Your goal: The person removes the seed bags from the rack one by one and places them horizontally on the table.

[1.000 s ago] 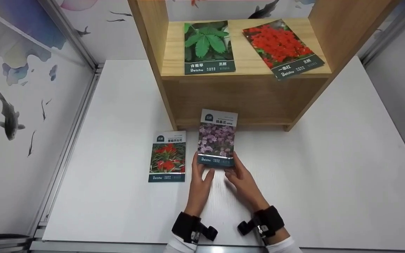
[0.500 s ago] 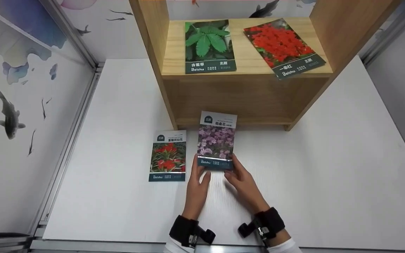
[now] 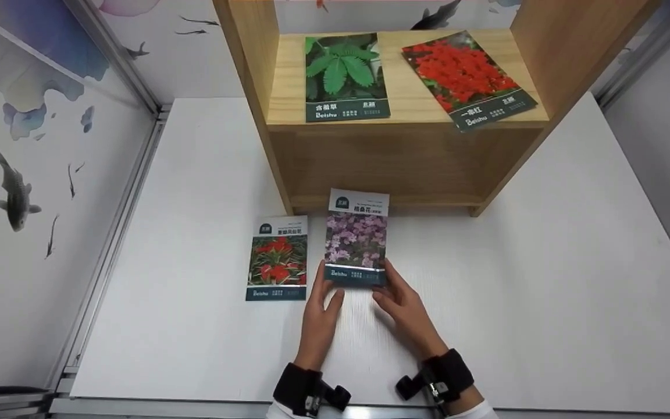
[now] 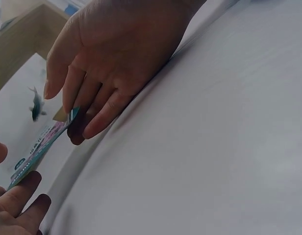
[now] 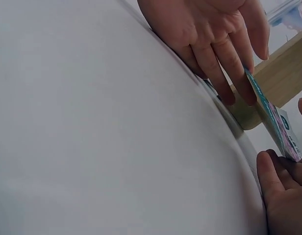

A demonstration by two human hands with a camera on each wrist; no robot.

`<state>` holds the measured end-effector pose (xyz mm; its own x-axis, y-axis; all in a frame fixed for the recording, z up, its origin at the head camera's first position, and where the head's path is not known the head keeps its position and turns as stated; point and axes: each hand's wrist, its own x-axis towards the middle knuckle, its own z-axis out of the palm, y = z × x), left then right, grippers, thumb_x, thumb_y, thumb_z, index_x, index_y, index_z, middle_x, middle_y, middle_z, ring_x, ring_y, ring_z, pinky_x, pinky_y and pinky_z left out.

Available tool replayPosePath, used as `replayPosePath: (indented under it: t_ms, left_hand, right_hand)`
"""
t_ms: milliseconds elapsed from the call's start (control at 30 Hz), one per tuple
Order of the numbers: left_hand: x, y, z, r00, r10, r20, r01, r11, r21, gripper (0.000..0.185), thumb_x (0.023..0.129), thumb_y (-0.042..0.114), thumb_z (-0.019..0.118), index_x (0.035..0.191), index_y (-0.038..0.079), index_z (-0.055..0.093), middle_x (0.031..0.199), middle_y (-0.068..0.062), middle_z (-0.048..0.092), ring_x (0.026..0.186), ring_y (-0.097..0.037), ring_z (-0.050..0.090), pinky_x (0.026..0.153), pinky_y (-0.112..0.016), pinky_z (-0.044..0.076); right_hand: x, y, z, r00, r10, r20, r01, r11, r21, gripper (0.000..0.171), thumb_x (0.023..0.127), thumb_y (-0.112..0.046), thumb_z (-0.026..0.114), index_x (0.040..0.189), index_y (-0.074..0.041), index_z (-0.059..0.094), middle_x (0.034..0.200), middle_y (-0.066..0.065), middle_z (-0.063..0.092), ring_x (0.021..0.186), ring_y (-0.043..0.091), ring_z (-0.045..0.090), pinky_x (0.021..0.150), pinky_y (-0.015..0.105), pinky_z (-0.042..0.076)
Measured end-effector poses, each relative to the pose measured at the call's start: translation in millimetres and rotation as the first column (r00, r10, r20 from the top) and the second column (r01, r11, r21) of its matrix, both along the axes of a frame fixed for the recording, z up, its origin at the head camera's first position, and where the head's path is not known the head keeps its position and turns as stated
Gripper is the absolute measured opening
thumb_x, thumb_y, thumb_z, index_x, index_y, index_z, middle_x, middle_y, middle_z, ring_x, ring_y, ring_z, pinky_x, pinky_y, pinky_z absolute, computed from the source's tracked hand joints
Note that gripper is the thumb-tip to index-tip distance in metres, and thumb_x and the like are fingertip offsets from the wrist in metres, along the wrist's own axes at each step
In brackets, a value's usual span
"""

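Observation:
A seed packet with purple flowers (image 3: 356, 238) is held just above the white table (image 3: 544, 291), in front of the wooden shelf. My left hand (image 3: 324, 292) pinches its lower left corner and my right hand (image 3: 392, 288) pinches its lower right corner. In the left wrist view the packet's edge (image 4: 43, 142) sits between the left hand's thumb and fingers (image 4: 92, 115). In the right wrist view the packet (image 5: 271, 115) lies against the right hand's fingertips (image 5: 239, 93), tilted up off the table.
A second packet with red flowers (image 3: 277, 259) lies flat on the table to the left of the hands. The wooden shelf unit (image 3: 405, 169) carries a green-leaf packet (image 3: 344, 75) and a red-flower packet (image 3: 467, 75). Walls with fish pictures (image 3: 15, 192) close in the left side.
Both hands have drawn the purple packet slightly back toward me and a little left. The other packets have not moved.

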<state>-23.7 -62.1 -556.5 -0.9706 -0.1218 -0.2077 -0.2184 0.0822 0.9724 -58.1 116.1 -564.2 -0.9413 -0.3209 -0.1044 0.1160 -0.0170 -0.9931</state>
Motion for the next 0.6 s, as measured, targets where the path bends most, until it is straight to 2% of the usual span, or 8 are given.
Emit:
replayPosePath:
  t_ms: [167, 300, 433, 600]
  left_hand:
    - [2.9, -3.0, 2.9, 1.0, -0.018, 0.012, 0.018, 1.0, 0.002, 0.058, 0.09, 0.038, 0.05, 0.139, 0.043, 0.018, 0.14, 0.007, 0.032, 0.124, -0.014, 0.035, 0.098, -0.04, 0.032]
    - [9.1, -5.1, 17.4, 0.999, -0.042, -0.014, 0.042, 0.999, -0.026, 0.06, 0.092, 0.031, 0.05, 0.142, 0.032, 0.018, 0.137, -0.001, 0.038, 0.123, -0.018, 0.038, 0.098, -0.042, 0.031]
    - [15.3, -5.5, 33.2, 0.997, -0.063, -0.055, 0.059, 0.995, -0.081, 0.06, 0.092, 0.024, 0.05, 0.144, 0.021, 0.018, 0.141, -0.003, 0.033, 0.123, -0.021, 0.038, 0.1, -0.044, 0.028]
    - [17.4, -8.4, 38.0, 0.993, -0.086, -0.077, 0.075, 0.988, -0.132, 0.059, 0.093, 0.022, 0.049, 0.144, 0.018, 0.018, 0.145, 0.002, 0.022, 0.125, -0.021, 0.036, 0.102, -0.042, 0.024]
  right_hand:
    - [2.2, 1.5, 8.6, 1.0, -0.004, 0.018, 0.005, 1.0, -0.013, 0.067, 0.089, -0.011, 0.056, 0.143, -0.009, 0.016, 0.146, 0.007, 0.017, 0.127, 0.018, 0.031, 0.098, 0.027, 0.031]
    - [6.0, 0.0, 20.1, 1.0, -0.003, 0.014, 0.003, 1.0, 0.022, 0.064, 0.09, -0.011, 0.054, 0.142, -0.004, 0.017, 0.146, 0.01, 0.017, 0.128, 0.019, 0.03, 0.099, 0.028, 0.029]
    - [8.7, -1.7, 26.1, 1.0, -0.012, 0.013, 0.011, 0.998, 0.059, 0.062, 0.09, -0.012, 0.054, 0.141, -0.003, 0.019, 0.145, 0.01, 0.019, 0.128, 0.018, 0.029, 0.1, 0.028, 0.028]
    - [8.9, -0.3, 28.0, 1.0, 0.009, 0.009, -0.01, 0.997, 0.083, 0.063, 0.09, -0.014, 0.055, 0.141, -0.005, 0.02, 0.145, 0.008, 0.02, 0.129, 0.016, 0.026, 0.101, 0.03, 0.026]
